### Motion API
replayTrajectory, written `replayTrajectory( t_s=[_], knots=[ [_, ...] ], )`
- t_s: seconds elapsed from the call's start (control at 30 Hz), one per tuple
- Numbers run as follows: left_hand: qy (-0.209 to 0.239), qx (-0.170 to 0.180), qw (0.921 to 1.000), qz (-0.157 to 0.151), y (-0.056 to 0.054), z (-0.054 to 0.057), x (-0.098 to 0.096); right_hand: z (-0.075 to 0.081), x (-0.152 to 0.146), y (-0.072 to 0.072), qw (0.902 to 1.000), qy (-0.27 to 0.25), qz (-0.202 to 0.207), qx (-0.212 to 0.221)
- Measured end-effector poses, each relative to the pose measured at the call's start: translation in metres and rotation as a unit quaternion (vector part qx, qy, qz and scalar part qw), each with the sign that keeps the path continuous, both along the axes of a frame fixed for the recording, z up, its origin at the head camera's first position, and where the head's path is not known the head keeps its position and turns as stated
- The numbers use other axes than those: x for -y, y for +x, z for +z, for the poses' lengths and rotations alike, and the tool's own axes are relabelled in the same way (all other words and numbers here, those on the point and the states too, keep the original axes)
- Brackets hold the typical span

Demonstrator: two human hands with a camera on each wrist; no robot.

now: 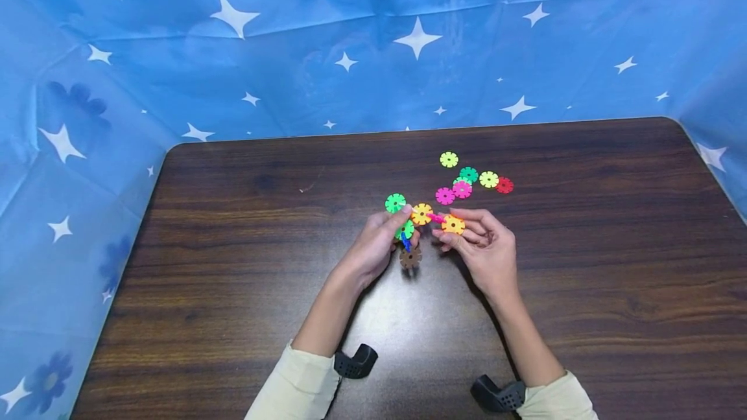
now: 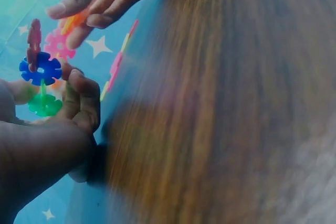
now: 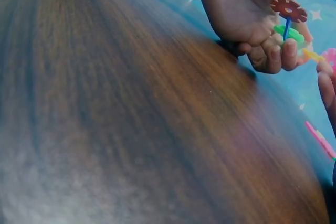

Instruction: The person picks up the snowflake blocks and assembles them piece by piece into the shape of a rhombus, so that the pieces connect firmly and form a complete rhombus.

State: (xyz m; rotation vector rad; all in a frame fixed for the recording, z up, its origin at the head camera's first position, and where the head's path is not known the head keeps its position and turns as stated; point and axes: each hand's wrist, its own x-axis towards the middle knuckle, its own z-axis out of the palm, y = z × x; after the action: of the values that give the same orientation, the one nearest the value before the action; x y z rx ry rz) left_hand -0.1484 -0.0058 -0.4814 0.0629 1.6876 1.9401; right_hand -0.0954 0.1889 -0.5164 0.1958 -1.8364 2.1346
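Note:
Both hands hold a chain of slotted plastic discs raised over the table. My left hand (image 1: pixel 369 248) grips it by a green disc (image 1: pixel 404 230), thumb on top. Another green disc (image 1: pixel 395 202) sticks out beyond the thumb. Toward me hang a blue disc (image 2: pixel 41 69) and, slotted to it, a brown disc (image 1: pixel 410 258). Right of the left thumb is a yellow-orange disc (image 1: pixel 421 214), joined to a pink disc (image 2: pixel 60 44) seen edge-on from the head. At the chain's right end, my right hand (image 1: pixel 493 258) pinches an orange disc (image 1: pixel 452 225) between thumb and fingers.
Beyond the hands, loose discs lie on the dark wooden table (image 1: pixel 233 264): a yellow disc (image 1: pixel 449 159), a dark green disc (image 1: pixel 469 174), a yellow-green disc (image 1: pixel 489 179), a red disc (image 1: pixel 506 185) and two pink discs (image 1: pixel 445 196), some overlapping. A blue star-patterned cloth (image 1: pixel 373 96) surrounds the table's far and side edges.

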Motion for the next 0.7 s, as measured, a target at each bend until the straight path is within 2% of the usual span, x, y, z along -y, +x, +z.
replayTrajectory(
  t_s=[0.33,0.53,0.7],
  knots=[
    [-0.034,-0.005,0.9992,-0.022,-0.0010,0.0008,0.0026,-0.0004,-0.0007,0.0007,0.9998,0.001,0.011,0.017],
    [-0.076,-0.010,0.9967,-0.025,-0.0004,0.0032,0.0022,0.0009,0.0003,0.0011,0.9995,0.019,-0.016,0.021],
    [-0.115,-0.038,0.9923,-0.023,0.0015,0.0042,0.0004,0.0007,0.0029,0.0010,0.9991,0.018,-0.032,0.023]
  ],
)
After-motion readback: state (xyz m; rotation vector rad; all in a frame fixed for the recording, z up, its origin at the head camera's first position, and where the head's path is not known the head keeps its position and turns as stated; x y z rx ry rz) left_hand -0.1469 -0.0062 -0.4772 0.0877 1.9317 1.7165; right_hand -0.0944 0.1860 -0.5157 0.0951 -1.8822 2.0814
